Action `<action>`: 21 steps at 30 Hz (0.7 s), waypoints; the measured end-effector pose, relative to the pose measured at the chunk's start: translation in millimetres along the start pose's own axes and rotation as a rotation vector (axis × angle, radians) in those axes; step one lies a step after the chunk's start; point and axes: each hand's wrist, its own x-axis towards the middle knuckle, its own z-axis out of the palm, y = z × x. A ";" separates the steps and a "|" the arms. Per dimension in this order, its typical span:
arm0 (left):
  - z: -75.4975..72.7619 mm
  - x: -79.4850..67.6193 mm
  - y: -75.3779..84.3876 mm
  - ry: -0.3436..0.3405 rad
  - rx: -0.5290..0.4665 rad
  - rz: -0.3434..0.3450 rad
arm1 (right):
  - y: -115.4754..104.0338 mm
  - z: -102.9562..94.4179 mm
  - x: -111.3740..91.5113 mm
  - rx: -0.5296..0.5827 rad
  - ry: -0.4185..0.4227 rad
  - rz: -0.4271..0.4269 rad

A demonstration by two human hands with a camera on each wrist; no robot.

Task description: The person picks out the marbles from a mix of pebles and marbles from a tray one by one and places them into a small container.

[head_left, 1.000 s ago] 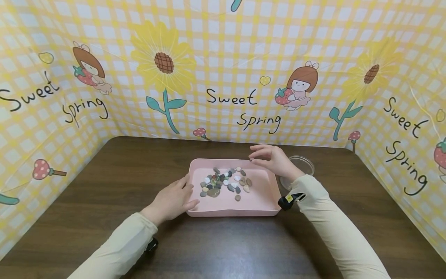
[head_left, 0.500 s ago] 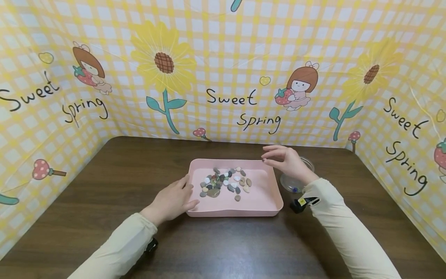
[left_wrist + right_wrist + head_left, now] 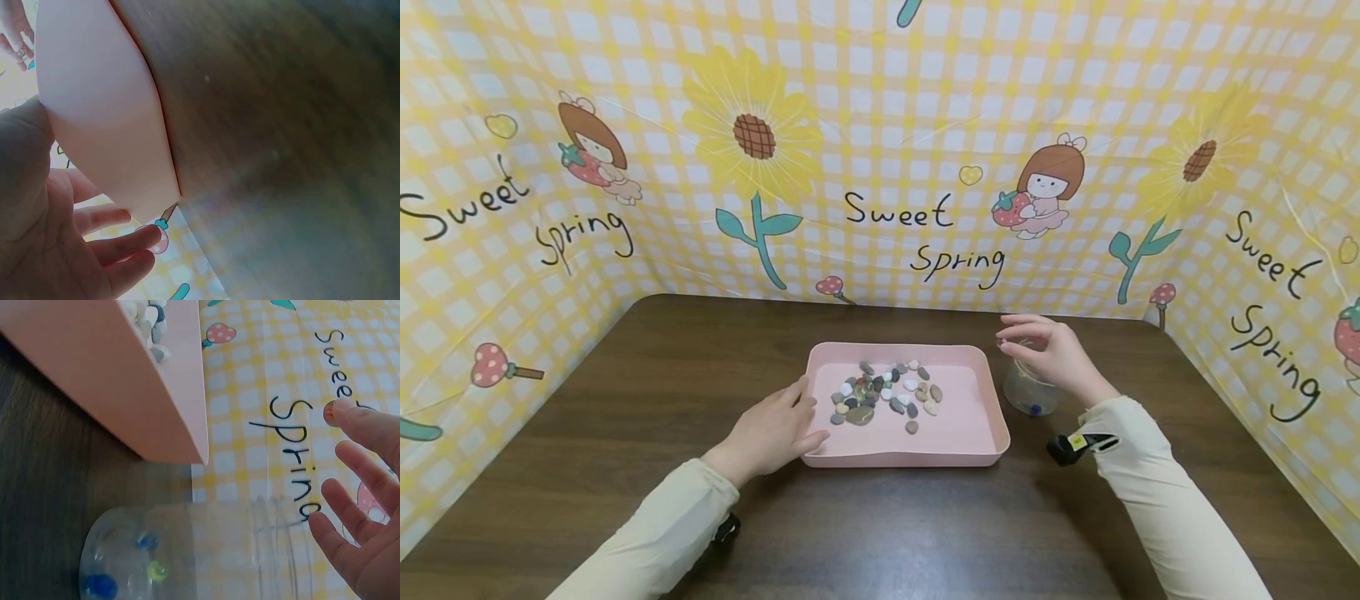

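My right hand [image 3: 1060,360] is above the clear jar [image 3: 1030,392], right of the pink tray. Its thumb and index finger pinch a small orange-red marble [image 3: 330,414], the other fingers spread loosely. Inside the jar, a blue marble [image 3: 100,585], a smaller blue one and a yellow-green marble [image 3: 157,570] lie at the bottom. The pink tray [image 3: 958,433] holds several pebbles [image 3: 859,414] in grey, white and tan, with glassy green and red pieces [image 3: 861,385] among them. My left hand [image 3: 767,435] rests at the tray's left side, fingers loosely extended, thumb over the front-left corner.
Tray and jar stand on a dark brown wooden table [image 3: 880,533]. A yellow checked cloth [image 3: 880,150] with printed flowers and lettering rises around the back and both sides. The jar is close beside the tray's right wall.
My right hand has moved right, from over the tray's back-right corner to over the jar, still pinching the marble. My left hand and the pebbles have stayed put.
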 end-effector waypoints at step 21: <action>-2.7 -0.1 0.3 -0.035 -0.002 -0.025 | 33.8 -13.3 -23.2 -0.032 0.157 0.035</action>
